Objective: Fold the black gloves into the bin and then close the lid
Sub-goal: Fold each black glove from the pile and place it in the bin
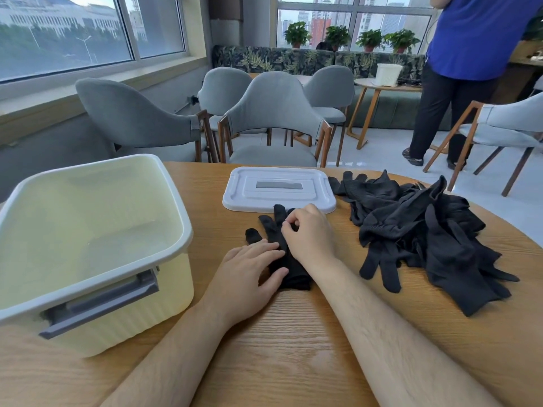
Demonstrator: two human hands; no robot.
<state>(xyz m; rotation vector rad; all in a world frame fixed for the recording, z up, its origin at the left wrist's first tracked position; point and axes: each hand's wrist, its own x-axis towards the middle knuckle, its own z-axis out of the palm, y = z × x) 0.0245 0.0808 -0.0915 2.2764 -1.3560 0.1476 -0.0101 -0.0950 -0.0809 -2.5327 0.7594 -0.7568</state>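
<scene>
Left hand [249, 274] down flat, fingers straight and slightly spread, pressing the cuff end of a black fabric glove [271, 230] onto the wooden desk [293, 342]. Right hand [308, 235] sits just beyond it, fingers curled in, pinching the glove's fingers. The glove lies lengthwise away from the person, cuff nearest, fingertips pointing at the white rectangular plastic lid [279, 189] and reaching its near edge. The pale yellow plastic bin [132, 327] stands open on the left, a strip of bare desk between it and the glove. On the right, a heap of loose black gloves [426, 236], near the right forearm. Bare wood between the forearms.
</scene>
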